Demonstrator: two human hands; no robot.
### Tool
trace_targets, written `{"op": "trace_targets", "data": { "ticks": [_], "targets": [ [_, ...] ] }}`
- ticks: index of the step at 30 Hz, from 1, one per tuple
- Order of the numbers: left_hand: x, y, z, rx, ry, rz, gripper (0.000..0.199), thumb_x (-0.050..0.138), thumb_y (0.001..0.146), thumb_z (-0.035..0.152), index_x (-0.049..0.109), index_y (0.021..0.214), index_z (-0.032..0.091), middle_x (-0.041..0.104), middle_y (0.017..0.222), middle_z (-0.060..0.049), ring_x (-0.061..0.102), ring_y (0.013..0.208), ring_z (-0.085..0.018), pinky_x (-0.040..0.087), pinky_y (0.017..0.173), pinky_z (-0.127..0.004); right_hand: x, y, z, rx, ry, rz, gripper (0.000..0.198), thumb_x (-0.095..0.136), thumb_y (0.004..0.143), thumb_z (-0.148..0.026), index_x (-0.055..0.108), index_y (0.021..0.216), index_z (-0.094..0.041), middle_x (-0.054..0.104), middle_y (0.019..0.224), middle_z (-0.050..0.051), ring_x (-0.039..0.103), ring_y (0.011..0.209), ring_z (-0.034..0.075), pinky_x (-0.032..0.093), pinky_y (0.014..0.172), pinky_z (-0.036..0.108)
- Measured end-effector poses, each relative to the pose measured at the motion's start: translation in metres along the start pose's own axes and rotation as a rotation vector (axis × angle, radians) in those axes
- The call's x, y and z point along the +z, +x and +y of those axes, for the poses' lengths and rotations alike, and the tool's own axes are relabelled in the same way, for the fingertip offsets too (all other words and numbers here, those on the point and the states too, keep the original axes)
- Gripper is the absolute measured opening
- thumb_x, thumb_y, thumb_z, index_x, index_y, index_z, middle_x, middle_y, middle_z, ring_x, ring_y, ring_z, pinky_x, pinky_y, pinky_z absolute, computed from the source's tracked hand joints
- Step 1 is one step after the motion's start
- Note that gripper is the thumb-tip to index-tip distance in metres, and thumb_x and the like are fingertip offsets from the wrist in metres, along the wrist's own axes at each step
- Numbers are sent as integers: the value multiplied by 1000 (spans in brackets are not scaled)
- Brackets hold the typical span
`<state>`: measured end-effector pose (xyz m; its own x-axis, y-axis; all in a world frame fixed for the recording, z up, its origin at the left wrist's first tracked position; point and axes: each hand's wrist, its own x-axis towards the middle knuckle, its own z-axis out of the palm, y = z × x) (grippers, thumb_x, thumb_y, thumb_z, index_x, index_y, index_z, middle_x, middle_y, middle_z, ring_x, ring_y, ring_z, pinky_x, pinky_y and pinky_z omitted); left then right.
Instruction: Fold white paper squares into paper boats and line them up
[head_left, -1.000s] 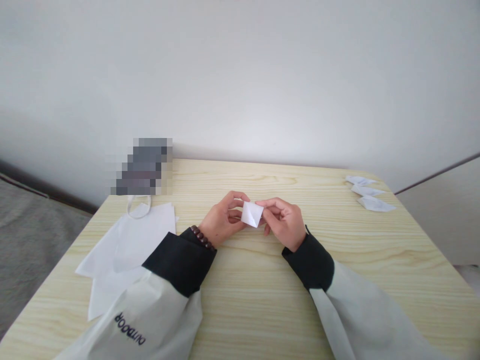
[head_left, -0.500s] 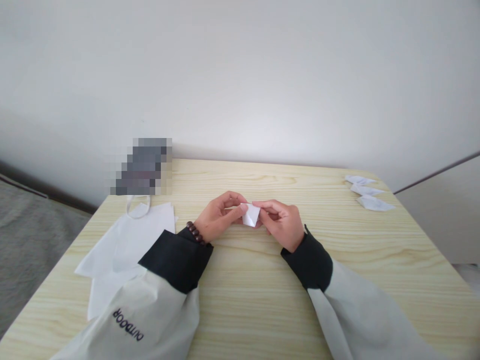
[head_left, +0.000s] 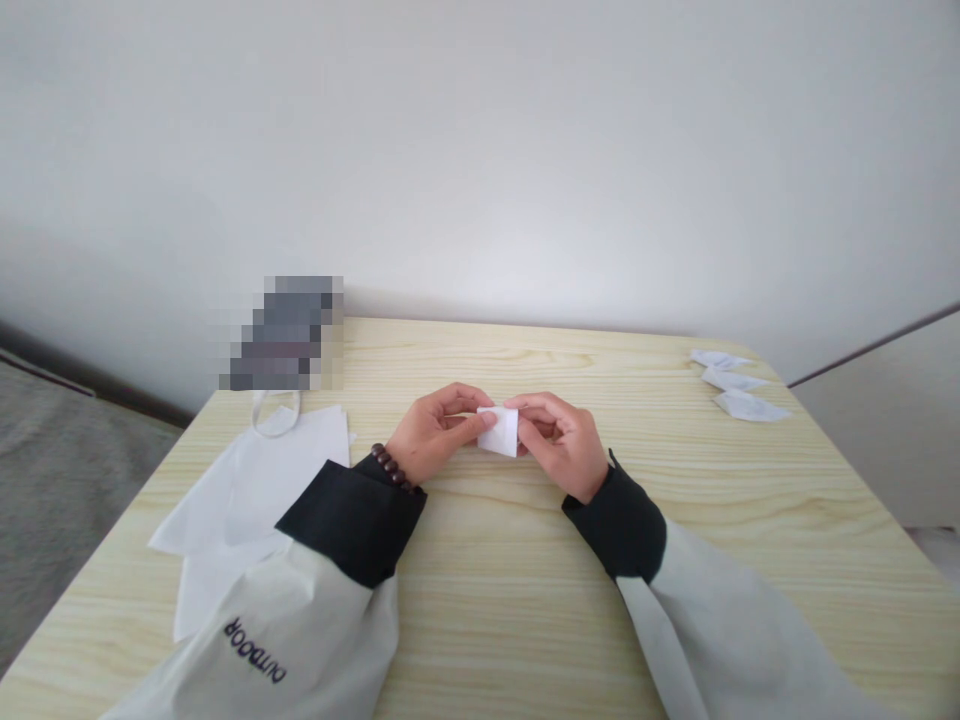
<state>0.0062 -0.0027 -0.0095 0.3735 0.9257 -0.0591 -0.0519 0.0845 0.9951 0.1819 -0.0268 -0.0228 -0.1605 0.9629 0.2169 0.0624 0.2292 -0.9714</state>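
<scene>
A small folded piece of white paper (head_left: 501, 434) is held between my two hands, above the middle of the table. My left hand (head_left: 444, 425) pinches its left side, with the thumb lying across the front face. At the paper's right edge, my right hand (head_left: 559, 435) grips with thumb and forefinger. The fingers behind the paper are mostly hidden.
Three folded white paper pieces (head_left: 739, 382) lie in a row at the table's far right. White sheets (head_left: 289, 475) spread at the left, partly under my sleeve, with a white roll of tape or ring (head_left: 276, 432) on them. A blurred dark object (head_left: 285, 335) stands behind. The wooden table (head_left: 495, 600) meets a white wall.
The folded paper's visible face has changed from showing a slanted, pointed flap to a nearly square shape. My hands have barely shifted.
</scene>
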Motion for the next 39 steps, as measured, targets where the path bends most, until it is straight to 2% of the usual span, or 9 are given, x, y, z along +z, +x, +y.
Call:
{"op": "trace_targets", "data": {
  "ticks": [10, 17, 23, 28, 32, 35, 39],
  "targets": [
    [1, 0, 0, 17, -39, 14, 25, 75, 64, 32, 63, 78, 14, 67, 80, -3, 61, 70, -14, 50, 65, -27, 2, -1, -3, 8, -13, 41, 12, 58, 78, -27, 63, 85, -18, 73, 81, 5, 69, 67, 16, 58, 54, 24],
    [-1, -1, -3, 30, -44, 10, 21, 74, 67, 29, 67, 80, 14, 71, 81, -5, 65, 77, -16, 52, 75, -31, 3, -1, -4, 16, 13, 70, 14, 60, 77, -30, 64, 83, -18, 72, 79, 4, 68, 64, 15, 58, 54, 26],
    [-2, 0, -3, 30, -53, 12, 22, 75, 64, 30, 68, 78, 14, 73, 85, -6, 67, 80, -19, 53, 80, -35, 1, 0, -7, -11, 47, 32, 21, 57, 80, -36, 65, 85, -17, 72, 80, 4, 67, 63, 15, 58, 56, 27],
    [-3, 0, -4, 50, -41, 14, 21, 75, 65, 28, 69, 79, 14, 73, 89, -7, 67, 82, -19, 52, 83, -35, 1, 0, -3, 22, 39, 35, 19, 65, 75, -34, 64, 86, -17, 72, 83, 6, 68, 72, 18, 59, 57, 27],
    [-2, 0, -3, 67, -5, 45, 22, 75, 64, 30, 69, 78, 13, 72, 90, -8, 67, 84, -21, 52, 84, -37, 2, 0, 0, 26, 13, 70, 18, 64, 76, -36, 65, 82, -18, 72, 79, 4, 68, 65, 17, 59, 53, 27],
    [-2, 0, -3, 60, 3, 63, 24, 76, 64, 32, 69, 78, 13, 73, 88, -8, 67, 82, -21, 53, 82, -38, 1, 0, 0, -1, -34, 41, 19, 62, 77, -35, 66, 85, -18, 72, 80, 4, 68, 67, 16, 59, 55, 26],
    [-2, 0, -2, 62, 21, 81, 25, 76, 62, 32, 70, 77, 13, 73, 86, -8, 67, 81, -21, 53, 82, -37, -2, -1, -3, -76, -146, -35, 19, 57, 81, -31, 66, 94, -20, 71, 91, 5, 68, 75, 16, 58, 61, 26]
  ]
}}
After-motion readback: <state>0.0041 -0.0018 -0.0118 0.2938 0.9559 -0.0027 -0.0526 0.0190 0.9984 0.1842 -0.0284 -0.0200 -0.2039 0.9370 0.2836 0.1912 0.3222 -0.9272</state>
